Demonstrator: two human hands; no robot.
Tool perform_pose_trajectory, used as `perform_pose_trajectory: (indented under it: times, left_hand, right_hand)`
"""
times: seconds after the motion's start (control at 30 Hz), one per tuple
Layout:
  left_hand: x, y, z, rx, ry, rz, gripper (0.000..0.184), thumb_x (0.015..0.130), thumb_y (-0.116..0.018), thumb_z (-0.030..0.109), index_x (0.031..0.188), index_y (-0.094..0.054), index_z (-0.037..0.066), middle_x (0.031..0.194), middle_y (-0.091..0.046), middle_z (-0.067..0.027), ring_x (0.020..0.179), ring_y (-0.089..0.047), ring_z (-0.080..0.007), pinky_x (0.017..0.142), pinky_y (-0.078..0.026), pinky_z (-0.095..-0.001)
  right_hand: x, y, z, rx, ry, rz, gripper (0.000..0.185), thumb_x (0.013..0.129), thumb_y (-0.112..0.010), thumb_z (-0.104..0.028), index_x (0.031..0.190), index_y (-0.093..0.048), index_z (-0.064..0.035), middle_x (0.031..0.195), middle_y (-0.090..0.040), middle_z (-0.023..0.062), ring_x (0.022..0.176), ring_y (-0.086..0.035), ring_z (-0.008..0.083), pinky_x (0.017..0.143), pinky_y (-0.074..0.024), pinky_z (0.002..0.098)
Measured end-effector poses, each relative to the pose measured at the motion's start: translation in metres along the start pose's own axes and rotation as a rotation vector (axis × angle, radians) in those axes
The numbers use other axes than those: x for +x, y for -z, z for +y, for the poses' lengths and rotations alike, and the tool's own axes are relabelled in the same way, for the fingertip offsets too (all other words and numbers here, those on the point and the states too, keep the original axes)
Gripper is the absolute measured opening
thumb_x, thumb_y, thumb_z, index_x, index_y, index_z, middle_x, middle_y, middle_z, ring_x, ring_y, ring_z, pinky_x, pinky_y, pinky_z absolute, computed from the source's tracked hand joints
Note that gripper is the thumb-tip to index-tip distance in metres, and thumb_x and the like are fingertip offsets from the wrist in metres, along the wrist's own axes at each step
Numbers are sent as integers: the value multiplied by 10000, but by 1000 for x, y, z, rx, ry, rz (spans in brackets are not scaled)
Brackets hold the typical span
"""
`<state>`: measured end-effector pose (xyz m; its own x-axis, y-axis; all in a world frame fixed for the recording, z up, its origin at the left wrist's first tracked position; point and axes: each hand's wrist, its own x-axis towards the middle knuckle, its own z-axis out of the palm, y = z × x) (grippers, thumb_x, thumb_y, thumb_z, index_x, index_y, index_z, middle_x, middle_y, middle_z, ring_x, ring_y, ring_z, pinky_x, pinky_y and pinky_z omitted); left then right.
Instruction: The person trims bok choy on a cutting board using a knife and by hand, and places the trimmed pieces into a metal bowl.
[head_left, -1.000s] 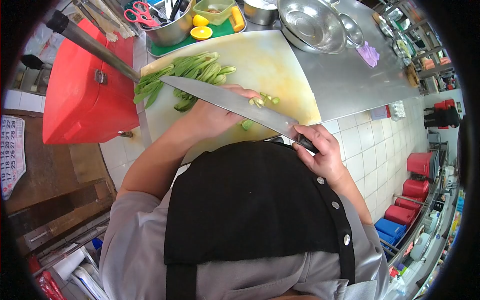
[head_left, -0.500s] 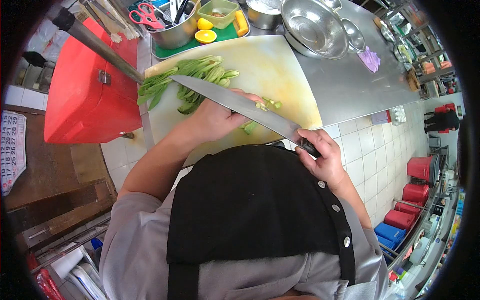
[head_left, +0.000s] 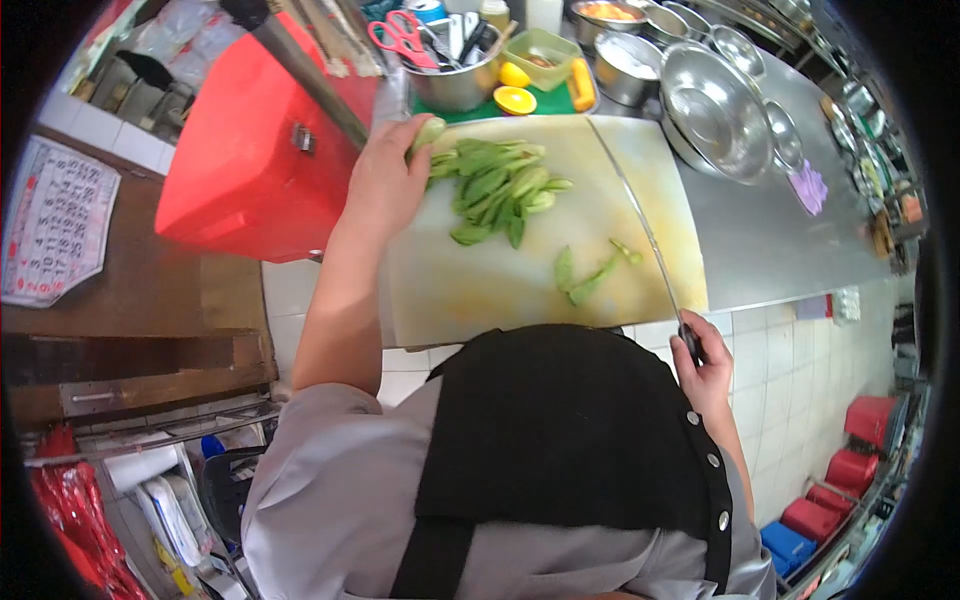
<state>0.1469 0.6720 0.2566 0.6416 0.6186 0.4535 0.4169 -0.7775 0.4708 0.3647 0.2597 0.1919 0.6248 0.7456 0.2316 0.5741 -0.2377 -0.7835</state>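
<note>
At the far left edge of the white cutting board, my left hand is closed on a bok choy, whose pale stem end shows past the fingers. Right beside it lies a pile of bok choy with green leaves and pale stems. My right hand grips the dark handle of a large kitchen knife by the board's near right corner. The blade is seen nearly edge-on and points away from me. Cut leaf and stem trimmings lie mid-right on the board.
A red cooler box stands left of the board. Behind are a metal pot of utensils, an orange half on a green tray and a plastic container. Metal bowls and a purple cloth are on the right.
My left hand has moved from the board's middle to its far left, now on a bok choy. The knife has swung from slanting across in front of me to pointing away, at the right.
</note>
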Motion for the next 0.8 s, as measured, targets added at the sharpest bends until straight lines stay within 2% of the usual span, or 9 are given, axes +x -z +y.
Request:
perform_pose_trajectory:
  times: [0.13, 0.23, 0.33, 0.37, 0.47, 0.57, 0.67, 0.7, 0.8]
  left_hand:
    - [6, 11, -16, 70, 246, -20, 377, 919, -668, 112, 1291, -630, 69, 1036, -681, -171, 991, -669, -323, 882, -523, -400]
    - [2, -11, -25, -48, 368, -64, 397, 903, -688, 137, 1291, -626, 84, 1017, -696, -164, 1006, -675, -344, 894, -529, -411]
    - [-7, -39, -40, 122, 258, -168, 362, 897, -695, 162, 1244, -646, 71, 1002, -708, -156, 972, -682, -346, 878, -540, -419]
    - [-10, -40, -37, 211, 188, -221, 343, 874, -715, 210, 1193, -670, 91, 1016, -712, -162, 954, -676, -372, 852, -536, -460]
    - [-8, -52, -16, 236, -31, 97, 267, 875, -712, 223, 1086, -707, 61, 953, -708, -163, 930, -674, -370, 819, -536, -455]
    - [0, -61, 13, -73, 9, -136, 226, 895, -703, 224, 1021, -730, 38, 945, -707, -159, 915, -672, -354, 825, -533, -438]
    - [3, -78, 38, -78, -48, -205, 215, 890, -710, 232, 929, -740, 23, 888, -696, -157, 870, -667, -349, 794, -527, -441]
    - [3, -81, 44, -82, -43, -262, 214, 876, -726, 241, 949, -742, 41, 894, -676, -150, 890, -650, -350, 816, -519, -443]
    - [-2, -91, 53, 14, -211, -313, 229, 841, -755, 251, 987, -747, 76, 976, -648, -133, 991, -622, -341, 882, -500, -448]
  right_hand:
    - [1, -1, -3, 18, -50, -28, 360, 866, -743, 23, 1216, -672, -19, 900, -639, 58, 786, -580, 132, 737, -484, 265]
    - [2, 0, -4, 13, -37, -29, 360, 869, -744, 22, 1219, -672, -19, 916, -644, 59, 795, -584, 132, 744, -486, 264]
    - [2, -1, -3, 24, -40, -21, 358, 870, -745, 22, 1218, -672, -20, 926, -647, 65, 805, -589, 137, 751, -487, 265]
    - [2, 0, -4, 18, -29, -16, 358, 870, -746, 22, 1218, -673, -21, 928, -648, 65, 808, -590, 137, 753, -487, 265]
    - [-1, 2, -3, 32, -57, -12, 358, 865, -751, 24, 1213, -676, -23, 937, -655, 68, 818, -596, 138, 757, -488, 265]
    - [-4, -1, 3, 58, -94, -2, 358, 863, -752, 24, 1211, -676, -19, 932, -655, 69, 817, -596, 140, 756, -488, 267]
    - [0, -2, -2, 39, -45, -6, 360, 860, -755, 23, 1209, -676, -14, 911, -645, 68, 805, -591, 143, 751, -485, 265]
    - [0, -2, -4, 33, -32, -10, 361, 858, -756, 22, 1209, -676, -12, 903, -642, 67, 800, -589, 144, 749, -484, 265]
    - [0, -1, -5, 22, -21, -5, 365, 854, -758, 22, 1208, -677, -15, 883, -633, 66, 785, -582, 147, 741, -481, 264]
